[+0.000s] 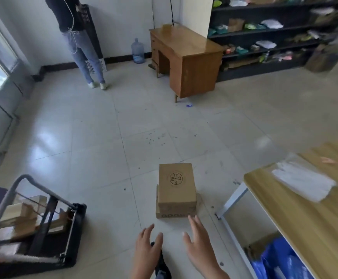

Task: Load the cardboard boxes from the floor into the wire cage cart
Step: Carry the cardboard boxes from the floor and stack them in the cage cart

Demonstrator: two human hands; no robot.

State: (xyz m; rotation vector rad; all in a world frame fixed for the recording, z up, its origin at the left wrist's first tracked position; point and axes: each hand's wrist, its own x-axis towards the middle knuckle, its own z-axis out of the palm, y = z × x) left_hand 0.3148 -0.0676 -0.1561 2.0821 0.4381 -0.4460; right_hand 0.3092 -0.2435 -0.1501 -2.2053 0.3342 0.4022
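- While both hands hover just short of it, the stack of brown cardboard boxes (pixel 177 190) stands untouched on the pale tiled floor (pixel 95 150).
- Left hand (pixel 147 245): fingers straight and spread, holding nothing.
- Right hand (pixel 199 244): fingers spread, near the stack's lower front corner, holding nothing.
- Grey-framed wire cage cart (pixel 49 216): left of the stack, well apart, with tan cardboard boxes (pixel 19 218) inside.
- Yellow wood-topped bench (pixel 304 218): right of the stack.

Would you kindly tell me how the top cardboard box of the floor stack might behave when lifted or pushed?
The top box looks stiff, with crisp edges and a flat lid, so it should keep its shape. It sits slightly offset on the boxes beneath, so a push would probably slide it off. Weight cannot be judged.
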